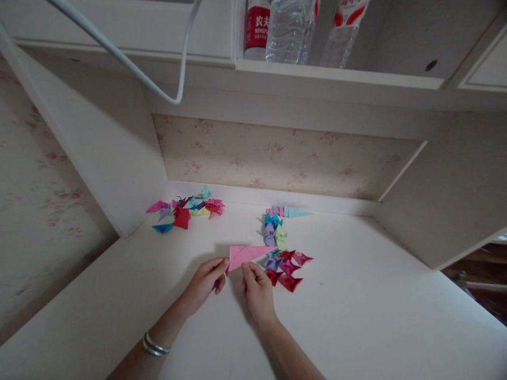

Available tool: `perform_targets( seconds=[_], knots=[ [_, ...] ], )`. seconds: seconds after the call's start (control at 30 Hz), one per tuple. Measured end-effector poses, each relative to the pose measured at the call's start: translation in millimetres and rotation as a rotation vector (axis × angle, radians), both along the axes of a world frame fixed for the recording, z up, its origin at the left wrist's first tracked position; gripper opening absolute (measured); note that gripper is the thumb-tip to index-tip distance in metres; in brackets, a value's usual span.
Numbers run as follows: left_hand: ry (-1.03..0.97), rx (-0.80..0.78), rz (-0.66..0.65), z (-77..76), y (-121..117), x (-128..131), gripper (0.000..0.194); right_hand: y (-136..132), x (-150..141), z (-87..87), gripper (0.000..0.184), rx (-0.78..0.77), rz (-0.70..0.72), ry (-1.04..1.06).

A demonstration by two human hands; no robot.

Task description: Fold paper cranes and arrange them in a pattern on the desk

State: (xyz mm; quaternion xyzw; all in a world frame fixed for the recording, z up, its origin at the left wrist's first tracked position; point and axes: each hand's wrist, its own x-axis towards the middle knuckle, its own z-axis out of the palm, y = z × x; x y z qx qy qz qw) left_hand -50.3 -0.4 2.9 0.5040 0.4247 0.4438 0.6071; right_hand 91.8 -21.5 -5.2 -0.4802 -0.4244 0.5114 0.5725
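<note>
A pink folded paper (249, 255), shaped like a long pointed triangle with creases across it, is held above the desk between both hands. My left hand (209, 281) pinches its blunt left end. Along the lower edge, my right hand (258, 293) grips it between thumb and fingers. The paper's thin tip points right, toward a group of small folded paper boats (290, 267) in red, pink, purple and teal. Just behind them stand folded figures, among them a purple one (270, 234), a pale green one (281, 237) and a blue one (273, 220).
At the back left lies a pile of colourful origami pieces (193, 206). Flat folded papers (297, 212) lie near the back wall. Overhead, a white cable (130, 66) hangs down, and plastic bottles (285, 31) stand on a shelf. Side panels border the white desk (356, 306).
</note>
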Motion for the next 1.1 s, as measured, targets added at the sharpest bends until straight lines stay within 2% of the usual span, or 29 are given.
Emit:
perform_targets(
  seconds=[0.2,0.43,0.73,0.93,1.1],
  knots=[
    [0.023,0.028,-0.037,-0.7,1,0,0.027,0,1,1.9,0.036,-0.016,-0.008,0.009],
    [0.036,0.035,-0.051,-6.5,8,1,0.030,5,-6,-8.3,0.037,-0.047,0.038,0.063],
    [0.088,0.034,-0.051,-5.0,16,7,0.031,13,-6,-16.5,0.033,-0.020,0.076,0.030],
    [0.035,-0.018,-0.014,-4.1,15,6,0.029,10,-4,-13.4,0.036,-0.086,0.038,0.040],
    [-0.036,-0.025,-0.007,-4.4,13,5,0.025,9,-4,-13.7,0.038,-0.064,0.029,0.015]
  ],
)
